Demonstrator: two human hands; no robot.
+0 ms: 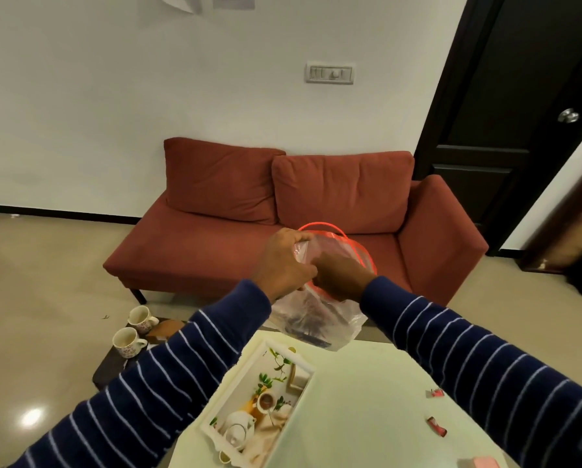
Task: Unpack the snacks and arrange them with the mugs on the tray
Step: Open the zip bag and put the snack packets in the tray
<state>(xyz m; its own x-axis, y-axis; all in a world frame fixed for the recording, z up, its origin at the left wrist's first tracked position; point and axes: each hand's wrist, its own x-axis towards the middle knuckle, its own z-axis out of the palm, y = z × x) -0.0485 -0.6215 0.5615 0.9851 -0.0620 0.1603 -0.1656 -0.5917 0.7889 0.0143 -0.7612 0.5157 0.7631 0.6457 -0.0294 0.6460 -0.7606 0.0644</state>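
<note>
No words or brand names can be read anywhere; the papers (215,1) on the wall at 12 o'clock are too blurry.

Both hands hold a clear bag (316,319) with a red rim and red handles, up in the air just past the far edge of the table (367,400). The left hand (284,261) grips the bag's rim, fingers curled round it. The right hand (341,273) pinches the rim too, touching the left one. The bag hangs straight down, mouth up. Dark snacks show inside, too blurry to name.

The tray (303,364) lies on the table at 6 o'clock, its long side running from 7 to 1 o'clock, with a teapot picture on it.

Two mugs (132,332) stand upright at 8 o'clock on a low dark stand (110,366), handles pointing right.

A red sofa (282,214) sits behind.
</note>
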